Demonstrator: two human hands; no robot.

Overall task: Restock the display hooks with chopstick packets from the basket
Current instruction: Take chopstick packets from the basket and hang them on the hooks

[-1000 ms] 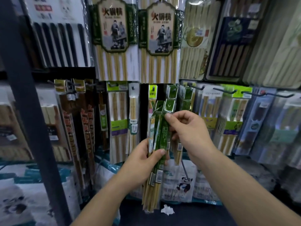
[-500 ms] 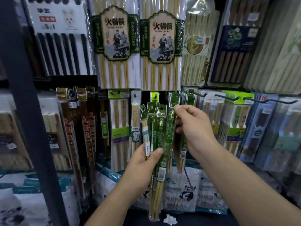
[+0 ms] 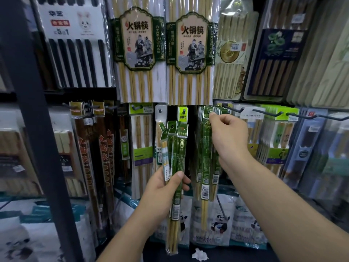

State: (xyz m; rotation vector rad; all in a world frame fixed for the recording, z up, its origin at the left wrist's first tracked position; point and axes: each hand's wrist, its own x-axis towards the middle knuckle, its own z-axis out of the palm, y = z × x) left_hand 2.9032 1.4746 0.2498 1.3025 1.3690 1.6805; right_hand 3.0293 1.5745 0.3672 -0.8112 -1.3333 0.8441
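Observation:
My left hand point(image 3: 164, 188) grips a bunch of several narrow green chopstick packets point(image 3: 177, 159) by their middle, upright, below the centre of the display. My right hand point(image 3: 227, 133) pinches the top of one green packet point(image 3: 205, 148) at its hanging hole and holds it at the hook point(image 3: 213, 110), in front of like green packets hanging there. That packet hangs straight down, its barcode near the bottom. The basket is out of sight.
Large chopstick packs point(image 3: 137, 53) hang on the row above. Brown packets point(image 3: 102, 148) hang at the left and light-green boxed sets point(image 3: 275, 140) at the right on black hooks point(image 3: 264, 111). A dark shelf post point(image 3: 37, 129) stands at the left. Panda-print bags point(image 3: 219, 222) lie below.
My right hand has drawn one green packet away from the bunch and lifted it up and right to the hook. The left hand keeps hold of the remaining packets, slightly higher.

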